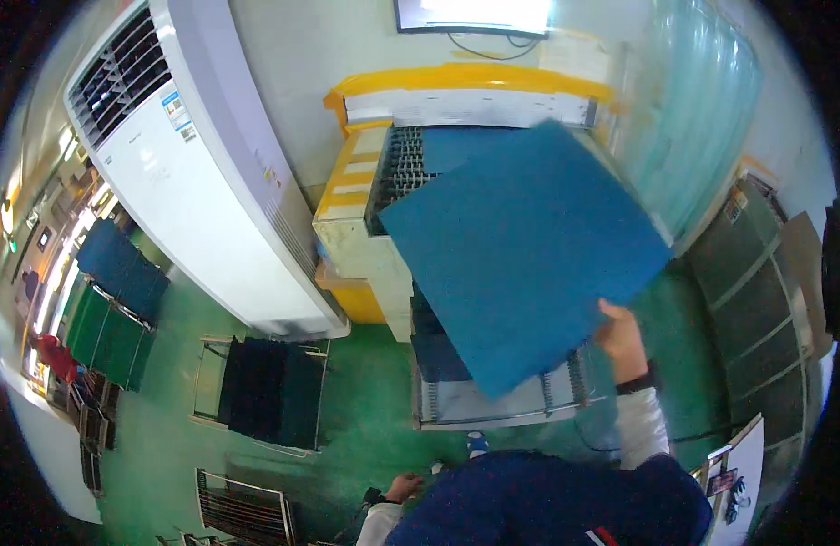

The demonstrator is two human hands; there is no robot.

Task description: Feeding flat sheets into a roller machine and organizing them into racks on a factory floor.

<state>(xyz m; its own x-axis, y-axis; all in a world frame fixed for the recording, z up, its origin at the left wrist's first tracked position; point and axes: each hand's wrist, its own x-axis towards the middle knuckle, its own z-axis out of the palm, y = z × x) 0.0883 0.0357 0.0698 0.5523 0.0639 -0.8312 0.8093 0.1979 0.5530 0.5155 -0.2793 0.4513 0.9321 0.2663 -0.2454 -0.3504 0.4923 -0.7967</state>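
Note:
A large flat blue panel (529, 246) is held up at a tilt in front of me. My right hand (622, 338) grips it by its lower right edge, with the thumb on the face towards me. Behind it, a second blue panel (456, 146) lies on the rollers (404, 164) of a machine with yellow-taped edges, and the held panel covers much of that opening. Low beside my body is my left hand (404, 488), its fingers loosely bent and apart, with nothing visible in it. A metal rack (502, 421) holding dark panels (438, 353) stands below the held panel.
A tall white air conditioner (192, 173) stands left of the machine (361, 200). Further left on the green floor are a rack of dark panels (270, 391) and a slotted rack (245, 505). Grey framed panels (757, 300) lean at the right; a cable (693, 439) crosses the floor.

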